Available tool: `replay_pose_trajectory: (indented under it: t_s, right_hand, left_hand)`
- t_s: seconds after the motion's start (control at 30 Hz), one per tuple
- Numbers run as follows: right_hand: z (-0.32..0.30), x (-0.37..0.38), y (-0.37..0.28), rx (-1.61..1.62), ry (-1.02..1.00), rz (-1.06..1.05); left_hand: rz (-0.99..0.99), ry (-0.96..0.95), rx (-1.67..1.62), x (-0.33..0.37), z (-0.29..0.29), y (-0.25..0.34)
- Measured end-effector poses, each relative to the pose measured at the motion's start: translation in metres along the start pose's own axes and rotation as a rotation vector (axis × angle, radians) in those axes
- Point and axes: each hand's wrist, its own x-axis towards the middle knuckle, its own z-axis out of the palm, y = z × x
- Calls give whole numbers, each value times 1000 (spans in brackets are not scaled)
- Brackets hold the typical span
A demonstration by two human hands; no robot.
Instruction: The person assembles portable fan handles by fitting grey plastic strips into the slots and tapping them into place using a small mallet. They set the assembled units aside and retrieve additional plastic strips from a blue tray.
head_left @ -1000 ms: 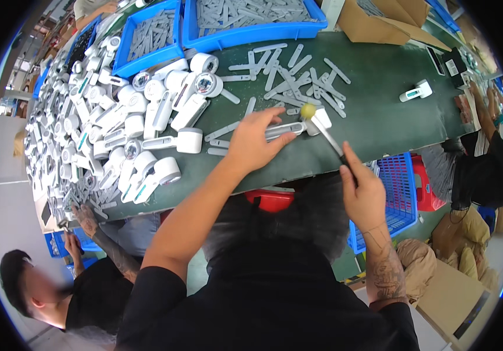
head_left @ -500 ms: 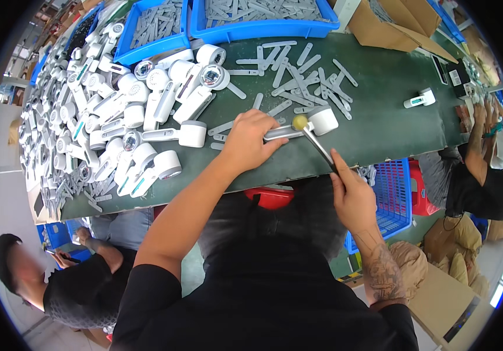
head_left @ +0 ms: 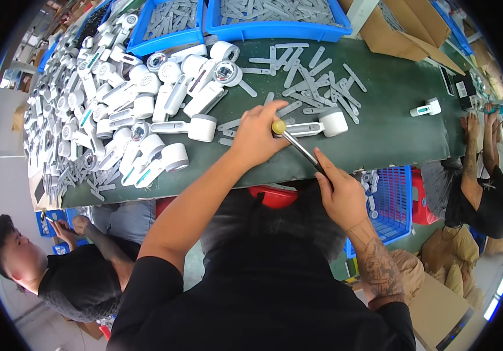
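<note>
A white handheld device [head_left: 333,122] with a drum-shaped head and a slim grey-faced handle lies on the green table in front of me. My left hand [head_left: 257,137] is closed around the end of its handle, fingers on the far side and thumb on the near side. In my right hand [head_left: 344,196] is a hammer [head_left: 303,151] with a shiny metal shaft and a round yellowish head. The hammer's head is over the handle's end, close to my left thumb and fingers; whether it touches the handle I cannot tell. Loose grey strips [head_left: 316,88] lie scattered beyond the device.
White devices pile up [head_left: 146,96] on the table's left. Blue trays [head_left: 280,30] of grey strips stand at the back, beside an open cardboard box [head_left: 400,32]. One device [head_left: 427,107] lies far right. A blue basket [head_left: 393,202] is below the edge. People sit on both sides.
The hammer's head has moved left along the handle, from beside the drum-shaped head to the handle's end. My left hand has shifted its fingers there. The whole view has shifted slightly.
</note>
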Motion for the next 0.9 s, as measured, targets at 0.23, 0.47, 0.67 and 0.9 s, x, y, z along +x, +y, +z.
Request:
replay_pose_trajectory:
  t_s: [0.23, 0.47, 0.67, 0.9]
  right_hand:
    - [-35, -12, 58, 316, 259, 288]
    - [-78, -58, 168, 214, 416, 465]
    - [-86, -28, 219, 153, 512, 461]
    - [-166, 117, 317, -269, 657, 423]
  left_hand:
    - [-54, 79, -37, -8, -41, 14]
    - [-631, 741, -877, -23, -162, -69]
    - [-610, 1188, -1285, -32, -254, -174]
    - [-615, 982, -824, -72, -226, -117]
